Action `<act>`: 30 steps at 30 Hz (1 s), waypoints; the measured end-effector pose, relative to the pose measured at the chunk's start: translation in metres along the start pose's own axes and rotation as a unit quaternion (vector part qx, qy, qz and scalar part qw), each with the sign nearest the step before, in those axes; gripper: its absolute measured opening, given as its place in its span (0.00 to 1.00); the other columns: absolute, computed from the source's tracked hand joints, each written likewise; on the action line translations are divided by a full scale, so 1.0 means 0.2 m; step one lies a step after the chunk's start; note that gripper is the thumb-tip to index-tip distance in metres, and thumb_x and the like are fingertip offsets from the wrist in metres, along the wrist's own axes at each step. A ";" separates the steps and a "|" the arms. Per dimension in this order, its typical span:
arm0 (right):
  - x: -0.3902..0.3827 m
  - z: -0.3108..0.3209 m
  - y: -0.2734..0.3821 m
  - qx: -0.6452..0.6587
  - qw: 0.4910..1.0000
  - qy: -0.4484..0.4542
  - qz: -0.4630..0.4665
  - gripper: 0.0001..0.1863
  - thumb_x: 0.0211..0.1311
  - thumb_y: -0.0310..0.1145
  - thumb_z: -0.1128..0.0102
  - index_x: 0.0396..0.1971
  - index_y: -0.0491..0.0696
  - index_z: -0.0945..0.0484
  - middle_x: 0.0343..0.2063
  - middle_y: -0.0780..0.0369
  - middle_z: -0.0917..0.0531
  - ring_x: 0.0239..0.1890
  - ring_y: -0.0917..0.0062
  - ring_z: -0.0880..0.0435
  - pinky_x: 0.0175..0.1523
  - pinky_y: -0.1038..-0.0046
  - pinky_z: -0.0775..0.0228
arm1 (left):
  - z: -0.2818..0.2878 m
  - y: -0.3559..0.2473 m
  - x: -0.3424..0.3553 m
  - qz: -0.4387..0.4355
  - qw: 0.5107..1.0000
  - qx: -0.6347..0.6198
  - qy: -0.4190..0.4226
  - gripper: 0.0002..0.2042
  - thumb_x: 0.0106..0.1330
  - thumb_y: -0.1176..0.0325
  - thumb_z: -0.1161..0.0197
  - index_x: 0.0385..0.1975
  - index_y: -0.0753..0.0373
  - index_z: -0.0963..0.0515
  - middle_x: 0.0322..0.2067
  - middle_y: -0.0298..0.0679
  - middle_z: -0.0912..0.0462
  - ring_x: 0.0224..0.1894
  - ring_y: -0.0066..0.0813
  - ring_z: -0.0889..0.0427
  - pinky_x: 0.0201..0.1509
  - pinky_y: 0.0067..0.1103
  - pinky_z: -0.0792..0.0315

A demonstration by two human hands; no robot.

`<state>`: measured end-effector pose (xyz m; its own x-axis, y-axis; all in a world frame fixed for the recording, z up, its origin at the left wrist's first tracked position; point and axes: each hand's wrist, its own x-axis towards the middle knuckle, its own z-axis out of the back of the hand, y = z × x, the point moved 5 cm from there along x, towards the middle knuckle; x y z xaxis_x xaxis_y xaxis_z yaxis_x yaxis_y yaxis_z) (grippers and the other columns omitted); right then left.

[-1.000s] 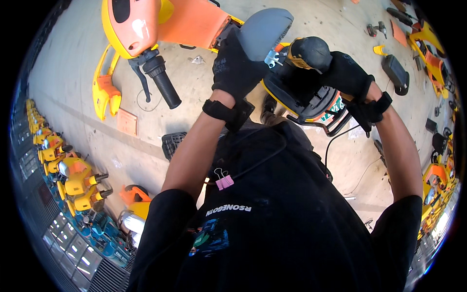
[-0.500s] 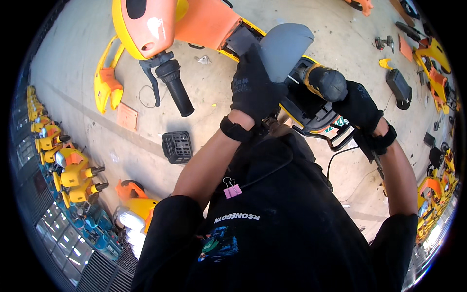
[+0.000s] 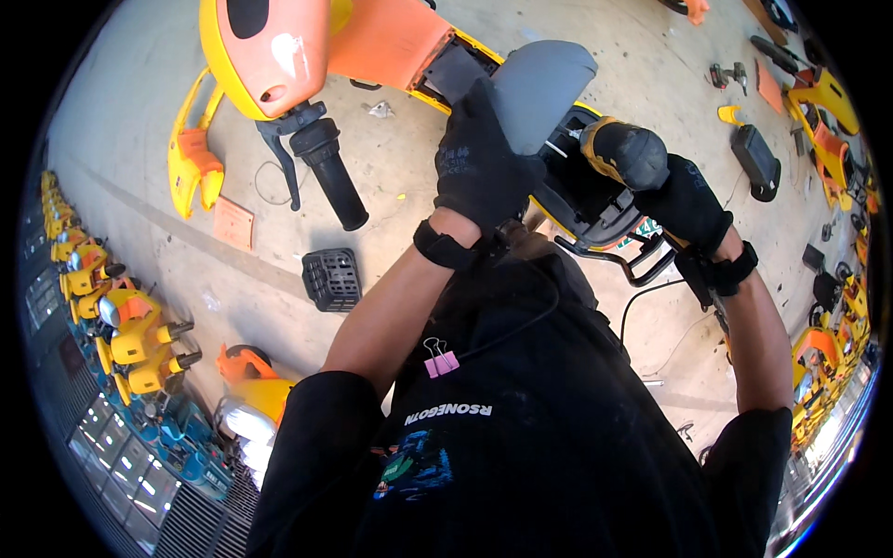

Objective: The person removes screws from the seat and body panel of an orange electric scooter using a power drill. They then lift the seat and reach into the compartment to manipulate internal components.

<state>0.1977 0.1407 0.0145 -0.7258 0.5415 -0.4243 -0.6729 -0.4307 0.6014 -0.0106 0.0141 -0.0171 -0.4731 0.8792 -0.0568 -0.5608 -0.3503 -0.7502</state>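
Floor [image 3: 400, 158]: pale, parts [image 3: 197, 153] scattered around
Grey seat [image 3: 541, 93]: raised beside the scooter's [image 3: 395, 42] open compartment [image 3: 579, 191]
Left hand [image 3: 486, 163]: fingers gripping the seat
Right hand [image 3: 686, 203]: fingers holding a power tool [image 3: 642, 156]

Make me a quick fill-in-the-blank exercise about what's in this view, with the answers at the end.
1. The left hand holds a rounded seat coloured ____.
2. The right hand grips a power tool whose bit points toward the person's ____ side.
3. Both gloves are ____.
4. The binder clip is ____.

Missing words: gray; left; black; pink
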 end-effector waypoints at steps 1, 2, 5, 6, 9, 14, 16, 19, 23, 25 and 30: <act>0.00 0.00 0.01 -0.003 1.000 -0.005 0.012 0.13 0.46 0.27 0.36 0.35 0.39 0.22 0.30 0.51 0.17 0.34 0.61 0.17 0.41 0.68 0.26 | 0.01 -0.01 0.00 0.006 1.000 0.005 0.004 0.39 0.43 0.68 0.33 0.58 0.69 0.44 0.52 0.58 0.33 0.53 0.57 0.30 0.54 0.39 0.29; -0.01 0.01 0.01 -0.002 1.000 -0.002 0.001 0.14 0.46 0.27 0.36 0.35 0.39 0.22 0.30 0.51 0.17 0.35 0.61 0.17 0.41 0.67 0.26 | 0.01 -0.01 0.00 0.005 1.000 0.005 0.004 0.39 0.43 0.68 0.33 0.58 0.69 0.44 0.52 0.58 0.33 0.53 0.57 0.30 0.54 0.39 0.29; 0.00 0.00 0.02 0.000 1.000 0.003 -0.012 0.14 0.46 0.27 0.36 0.35 0.39 0.22 0.30 0.51 0.17 0.35 0.61 0.17 0.41 0.67 0.26 | 0.00 -0.01 0.00 -0.004 1.000 0.005 0.002 0.40 0.43 0.68 0.33 0.58 0.69 0.44 0.51 0.58 0.33 0.53 0.57 0.30 0.54 0.40 0.29; 0.00 0.00 0.01 -0.001 1.000 0.003 -0.009 0.14 0.46 0.27 0.36 0.35 0.39 0.22 0.30 0.51 0.17 0.34 0.61 0.17 0.41 0.67 0.26 | -0.01 0.00 0.00 -0.008 1.000 0.002 0.001 0.40 0.43 0.68 0.33 0.58 0.69 0.44 0.51 0.58 0.33 0.52 0.57 0.30 0.53 0.40 0.29; 0.01 -0.01 -0.01 0.000 1.000 -0.002 -0.013 0.14 0.46 0.27 0.35 0.35 0.39 0.22 0.30 0.51 0.17 0.34 0.61 0.17 0.41 0.67 0.26 | -0.04 0.01 0.02 -0.030 1.000 0.001 0.000 0.40 0.43 0.67 0.33 0.59 0.69 0.44 0.50 0.58 0.32 0.52 0.57 0.29 0.53 0.40 0.29; -0.02 0.00 -0.08 0.020 0.999 -0.022 -0.028 0.15 0.46 0.28 0.35 0.35 0.38 0.23 0.29 0.51 0.17 0.34 0.62 0.17 0.41 0.68 0.26 | -0.04 -0.02 0.04 -0.031 0.999 0.014 0.017 0.40 0.45 0.65 0.33 0.59 0.69 0.44 0.50 0.59 0.33 0.51 0.58 0.28 0.51 0.41 0.28; -0.04 0.03 -0.05 0.026 0.998 -0.017 -0.049 0.15 0.47 0.28 0.35 0.36 0.38 0.23 0.30 0.51 0.17 0.34 0.63 0.17 0.41 0.68 0.26 | -0.02 -0.02 0.04 -0.039 0.999 0.018 0.019 0.39 0.46 0.64 0.32 0.58 0.69 0.44 0.50 0.60 0.32 0.51 0.58 0.28 0.50 0.41 0.27; -0.13 0.15 -0.01 0.033 0.998 -0.049 -0.037 0.15 0.50 0.30 0.34 0.36 0.38 0.21 0.29 0.50 0.17 0.33 0.64 0.16 0.41 0.69 0.25 | -0.02 -0.03 0.06 -0.047 0.998 0.047 0.003 0.39 0.48 0.60 0.32 0.58 0.69 0.44 0.47 0.60 0.30 0.48 0.58 0.26 0.48 0.41 0.27; -0.27 0.17 -0.06 0.049 0.996 -0.042 -0.057 0.11 0.48 0.27 0.35 0.32 0.39 0.21 0.25 0.55 0.16 0.28 0.70 0.17 0.36 0.72 0.24 | -0.01 -0.02 0.08 -0.065 0.997 0.043 0.003 0.38 0.48 0.57 0.32 0.56 0.68 0.43 0.45 0.61 0.28 0.47 0.59 0.25 0.48 0.42 0.27; -0.36 0.14 -0.02 0.057 0.997 -0.050 -0.028 0.10 0.48 0.25 0.33 0.31 0.39 0.21 0.21 0.58 0.16 0.23 0.75 0.18 0.31 0.75 0.24 | -0.02 -0.02 0.09 -0.066 0.996 0.058 0.005 0.38 0.48 0.57 0.32 0.56 0.68 0.43 0.46 0.61 0.29 0.48 0.59 0.25 0.48 0.42 0.27; -0.39 -0.03 0.03 0.104 0.990 0.028 -0.090 0.14 0.48 0.26 0.32 0.37 0.39 0.20 0.23 0.55 0.15 0.25 0.73 0.14 0.31 0.74 0.23 | -0.02 -0.01 0.11 -0.055 0.996 0.055 0.033 0.41 0.47 0.56 0.31 0.58 0.69 0.45 0.48 0.61 0.29 0.49 0.59 0.26 0.50 0.42 0.28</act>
<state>0.2496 0.0914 0.0466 -0.6072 0.5522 -0.5713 -0.7525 -0.1690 0.6365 -0.0174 0.0348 -0.0186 -0.3601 0.9326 -0.0242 -0.6802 -0.2802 -0.6773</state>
